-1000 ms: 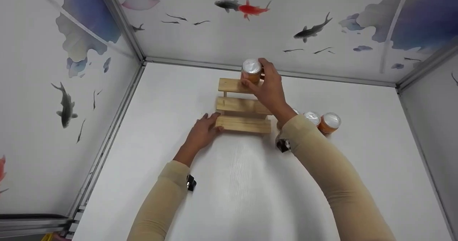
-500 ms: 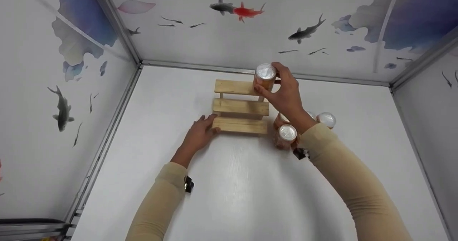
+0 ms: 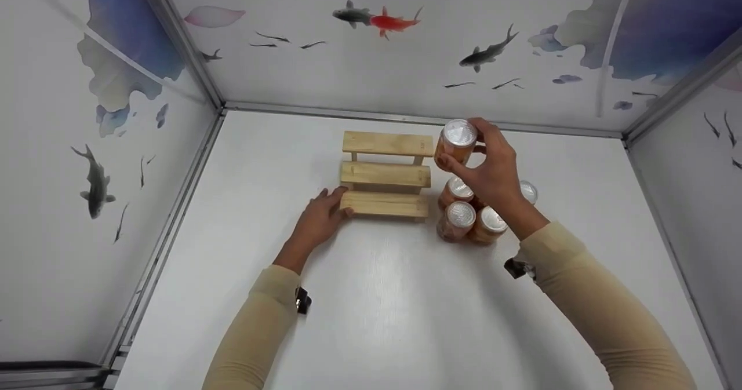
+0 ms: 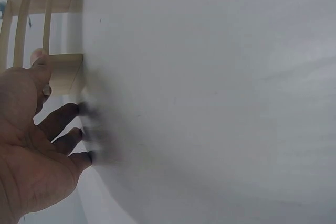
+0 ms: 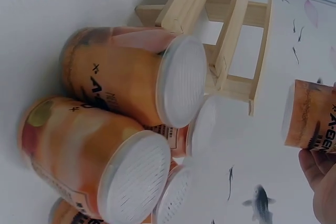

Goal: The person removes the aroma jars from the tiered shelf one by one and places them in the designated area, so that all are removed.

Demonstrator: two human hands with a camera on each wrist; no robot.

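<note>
A person in tan sleeves works at a white tabletop [image 3: 377,309] inside a booth whose walls are printed with ink-wash fish. The right hand [image 3: 493,167] holds an orange cylindrical jar with a silver-white lid [image 3: 456,142] in the air, thumb and fingers curled round its side, just off the right end of the top step of a small three-step rack of pale wood [image 3: 386,172]. The jar is upright and tilts slightly; it touches neither the rack nor the table.

Below that hand, a cluster of matching orange jars with white lids [image 3: 464,219] stands on the tabletop just to the right of the rack, packed close together, some partly hidden behind the wrist. The right wrist view shows the cluster [image 5: 136,129] at close range, lids ribbed and labels printed in black, with the rack [image 5: 231,35] behind and the held jar [image 5: 310,116] at the frame's right edge above the fingertips [image 5: 315,166].

The left hand [image 3: 317,219] rests flat on the tabletop at the left end of the rack's lowest step, fingers relaxed and spread, the thumb against the wood. The left wrist view confirms it: the thumb [image 4: 39,59] lies on the end of the step [image 4: 65,72] while the other fingertips press the white surface. All three steps of the rack are bare.
</note>
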